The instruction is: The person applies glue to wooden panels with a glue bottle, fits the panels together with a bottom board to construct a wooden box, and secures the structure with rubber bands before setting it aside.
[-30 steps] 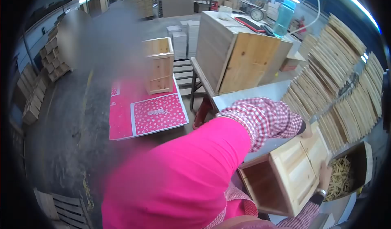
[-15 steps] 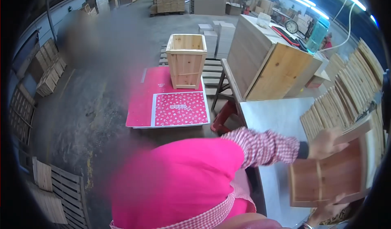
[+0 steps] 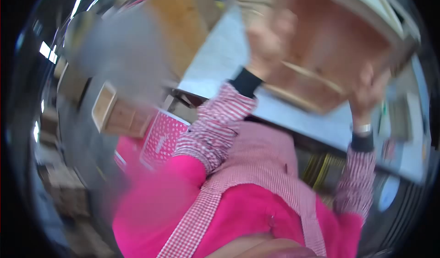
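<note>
A wooden box [image 3: 327, 42], blurred by motion, is tilted over the table with its reddish-brown inside facing me. My left hand [image 3: 270, 40], with a dark cuff at the wrist, grips the box's left side. On the opposite side my right hand [image 3: 369, 88], wearing a metal band at the wrist, holds the box's lower right edge. Both hands are smeared, so the exact finger positions are hard to make out. The box hangs above or rests against the light table top [image 3: 220, 51]; which of the two I cannot tell.
Another wooden box [image 3: 123, 116] stands at the left by a pink patterned board [image 3: 165, 136]. A large wooden panel [image 3: 178, 24] rises at the upper left of the table. Small blurred items [image 3: 394, 116] lie at the table's right. A grey blur covers the upper left.
The view has swung strongly round to the right. The box has been turned and now shows its inside from another angle, with both hands still on it.
</note>
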Motion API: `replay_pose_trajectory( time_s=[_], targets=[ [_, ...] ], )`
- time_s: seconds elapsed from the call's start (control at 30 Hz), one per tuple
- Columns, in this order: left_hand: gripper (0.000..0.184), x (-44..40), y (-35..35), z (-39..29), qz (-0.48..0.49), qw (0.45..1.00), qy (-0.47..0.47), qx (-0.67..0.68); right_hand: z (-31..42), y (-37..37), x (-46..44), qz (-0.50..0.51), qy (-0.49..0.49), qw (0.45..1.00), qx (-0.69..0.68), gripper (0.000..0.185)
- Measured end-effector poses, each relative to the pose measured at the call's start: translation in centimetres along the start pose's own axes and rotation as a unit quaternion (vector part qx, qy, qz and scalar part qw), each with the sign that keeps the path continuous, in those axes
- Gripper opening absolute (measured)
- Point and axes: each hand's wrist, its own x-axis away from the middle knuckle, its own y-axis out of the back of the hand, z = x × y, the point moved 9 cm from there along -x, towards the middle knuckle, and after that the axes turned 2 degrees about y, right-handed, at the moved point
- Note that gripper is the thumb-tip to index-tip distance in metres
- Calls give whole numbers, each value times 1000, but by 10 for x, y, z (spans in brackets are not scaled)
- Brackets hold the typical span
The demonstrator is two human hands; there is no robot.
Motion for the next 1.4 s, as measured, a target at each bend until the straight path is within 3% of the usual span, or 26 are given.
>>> replay_pose_trajectory(
  time_s=[0.07,0.17,0.23,0.3,0.33,0.37,0.43,0.47,0.5,0.53,0.57,0.6,0.63,0.73,0.77,0.8,0.87,0.93,1.0,1.07,1.13,1.17,1.27,1.33,1.4],
  targets=[
    [40,4,3,-10,-4,999,-34,-26,16,-8,12,-9,71,997,30,35],
    [54,45,-7,32,-24,993,-118,-3,1,-32,33,35,-14,999,-26,45],
    [54,43,-1,47,28,996,62,-56,1,-24,35,23,-25,999,-40,45],
    [50,39,-2,42,106,988,108,-4,1,-14,25,5,20,994,-106,47],
    [48,36,7,43,128,987,75,-58,-21,-12,28,41,-61,982,-176,40],
    [45,22,17,36,134,988,25,-72,-39,-8,35,33,-66,982,-173,40],
    [44,-11,33,4,130,986,-87,-59,-122,-29,72,75,-310,935,-158,42],
    [44,-28,37,-31,98,979,-163,-68,-135,-35,82,69,-319,933,-154,42],
    [47,-44,35,-70,62,967,-236,-75,-150,-55,99,135,-365,910,-144,44],
    [48,-55,14,-105,103,947,-288,-101,-162,-74,116,200,-406,882,-134,48],
    [49,-60,-5,-133,140,921,-339,-128,-166,-84,121,197,-407,882,-132,48],
    [49,-63,-16,-147,140,921,-340,-126,-164,-104,126,234,-406,873,-137,48],
    [43,-65,-37,-154,201,932,-289,-87,-161,-121,131,269,-405,862,-142,48],
    [28,-49,-108,-163,378,917,-126,28,-159,-133,147,229,-463,825,-229,46],
    [24,-45,-125,-158,432,897,-70,65,-160,-131,146,226,-462,826,-230,46],
    [24,-53,-132,-154,433,896,-72,65,-162,-123,141,217,-444,847,-197,43],
    [25,-37,-156,-155,593,787,-166,44,-169,-118,126,206,-424,866,-167,41],
    [23,-36,-158,-155,598,788,-140,51,-187,-109,83,107,-344,927,-102,34],
    [20,-31,-160,-153,600,790,-110,59,-189,-113,29,95,-291,946,-109,32],
    [20,-32,-159,-156,578,803,-120,83,-181,-134,-10,129,-257,951,-115,11],
    [20,-35,-160,-153,567,810,-121,85,-159,-117,-13,131,-210,962,-116,17],
    [20,-36,-160,-149,565,813,-116,81,-138,-106,-8,134,-164,971,-114,31],
    [21,-36,-161,-150,568,815,-102,53,-98,-58,62,144,-215,957,-133,28],
    [21,-38,-160,-150,562,818,-113,44,-42,-15,66,143,-251,933,-214,24],
    [21,-35,-158,-156,552,824,-125,22,-2,6,55,152,-226,930,-245,21]
  ],
)
